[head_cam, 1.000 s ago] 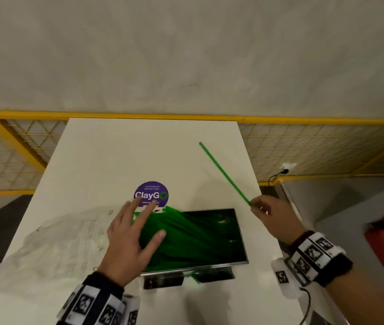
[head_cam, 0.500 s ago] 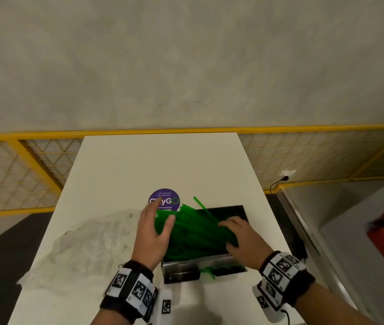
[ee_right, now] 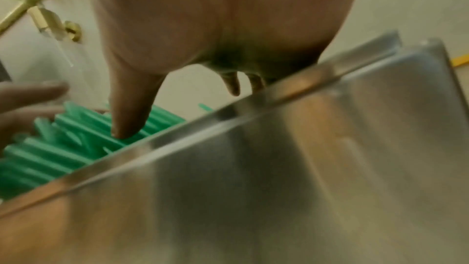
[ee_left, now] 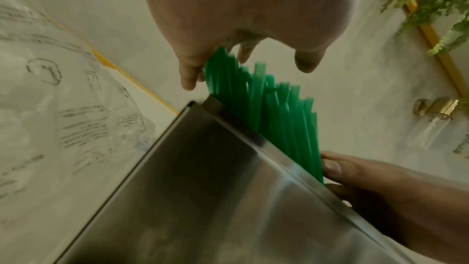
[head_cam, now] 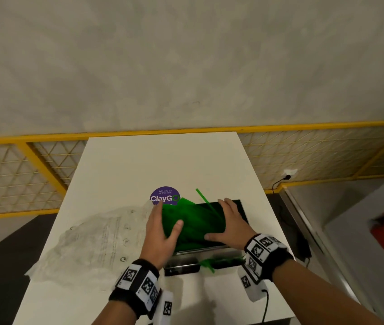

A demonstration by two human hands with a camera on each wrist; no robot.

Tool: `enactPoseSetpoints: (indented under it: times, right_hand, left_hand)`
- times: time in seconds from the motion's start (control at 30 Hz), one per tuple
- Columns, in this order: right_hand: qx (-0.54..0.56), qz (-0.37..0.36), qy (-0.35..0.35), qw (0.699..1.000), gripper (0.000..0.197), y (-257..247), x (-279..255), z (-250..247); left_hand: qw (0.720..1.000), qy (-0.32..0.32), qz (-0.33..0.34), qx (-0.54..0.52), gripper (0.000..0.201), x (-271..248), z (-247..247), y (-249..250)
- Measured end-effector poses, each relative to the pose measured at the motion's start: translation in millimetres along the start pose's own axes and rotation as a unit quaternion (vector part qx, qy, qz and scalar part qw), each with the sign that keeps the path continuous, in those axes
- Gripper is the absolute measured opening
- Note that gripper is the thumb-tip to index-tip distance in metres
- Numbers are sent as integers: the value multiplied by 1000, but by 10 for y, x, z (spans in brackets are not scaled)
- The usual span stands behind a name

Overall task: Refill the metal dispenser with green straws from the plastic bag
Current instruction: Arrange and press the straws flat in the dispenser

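The metal dispenser (head_cam: 209,250) sits near the desk's (head_cam: 162,158) front right edge, its open top heaped with green straws (head_cam: 193,224), and 1 straw (head_cam: 206,201) pokes up toward the far edge. Both hands press flat on the heap with fingers spread, left hand (head_cam: 162,233) on its left side and right hand (head_cam: 229,225) on its right. The empty plastic bag (head_cam: 92,240) lies crumpled by the left edge, just beside the dispenser.

straws (head_cam: 193,221) green | dispenser (ee_left: 215,198) seemingly silver | sticker (head_cam: 164,195) purple | table (head_cam: 162,160) white
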State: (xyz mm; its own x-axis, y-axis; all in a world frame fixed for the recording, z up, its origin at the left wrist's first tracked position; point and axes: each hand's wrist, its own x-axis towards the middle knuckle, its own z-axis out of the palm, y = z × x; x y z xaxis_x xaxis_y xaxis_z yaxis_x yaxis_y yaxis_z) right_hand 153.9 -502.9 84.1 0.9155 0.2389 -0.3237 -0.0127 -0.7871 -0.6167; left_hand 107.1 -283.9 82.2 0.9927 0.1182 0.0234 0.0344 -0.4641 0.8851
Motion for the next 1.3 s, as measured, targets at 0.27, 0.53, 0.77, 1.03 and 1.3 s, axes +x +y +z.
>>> enactPoseSetpoints:
  times: [0.27,0.53,0.77,1.03,1.3]
  right_hand:
    - [15,-39,-35,999,108,-9,23,193]
    - [-14,-46,-68,997,65,-95,66,236]
    - [-85,-51,-82,992,60,-297,160,217]
    - [-113,-75,-34,990,58,-300,106,217]
    - [-261,-94,-6,961,77,-389,77,273]
  left_hand:
    - [1000,25,-2,9,90,100,153,88]
    - [997,-1,-77,4,62,86,-5,-82]
    - [992,50,-86,-81,49,143,88,54]
    - [985,124,-51,-107,2,169,131,36]
    - [943,170,-156,-238,12,255,194,14]
